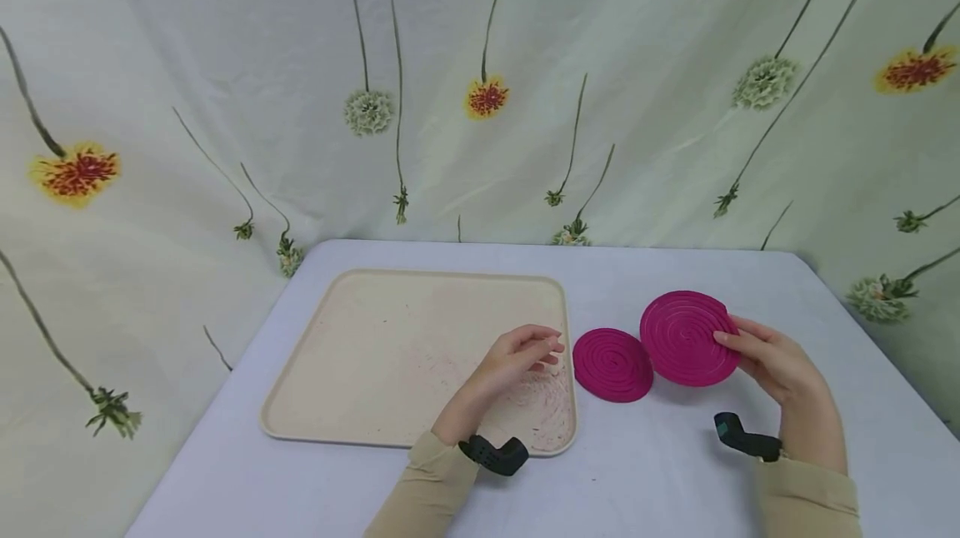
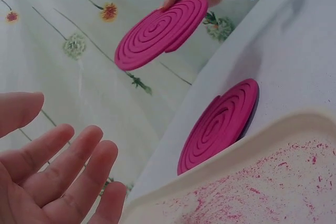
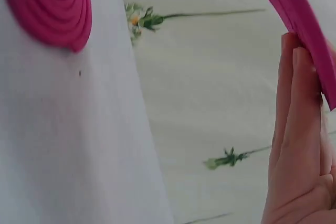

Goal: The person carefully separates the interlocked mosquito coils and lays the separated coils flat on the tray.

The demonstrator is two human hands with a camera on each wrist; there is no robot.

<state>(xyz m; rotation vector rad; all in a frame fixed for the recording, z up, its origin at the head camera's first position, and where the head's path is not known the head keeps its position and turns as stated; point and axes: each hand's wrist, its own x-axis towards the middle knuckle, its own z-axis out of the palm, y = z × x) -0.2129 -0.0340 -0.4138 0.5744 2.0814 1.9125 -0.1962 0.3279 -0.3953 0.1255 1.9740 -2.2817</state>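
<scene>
My right hand (image 1: 780,359) pinches the right edge of a magenta spiral coil disc (image 1: 686,338), thumb on the near face and fingers behind. The disc is raised and tilted above the table. In the right wrist view this held disc (image 3: 299,19) appears nearly edge-on. A second, smaller-looking spiral coil disc (image 1: 613,365) lies on the table to its left, close by the tray's right edge. My left hand (image 1: 513,361) hovers over the right part of the beige tray (image 1: 360,355) with loosely bent fingers and nothing in them.
Pink crumbs and dust (image 2: 252,192) are scattered on the tray, thickest at its near right corner. A white cloth (image 1: 645,471) covers the table. Behind it hangs a flower-printed curtain (image 1: 300,63). Black bands (image 1: 498,456) sit on both wrists.
</scene>
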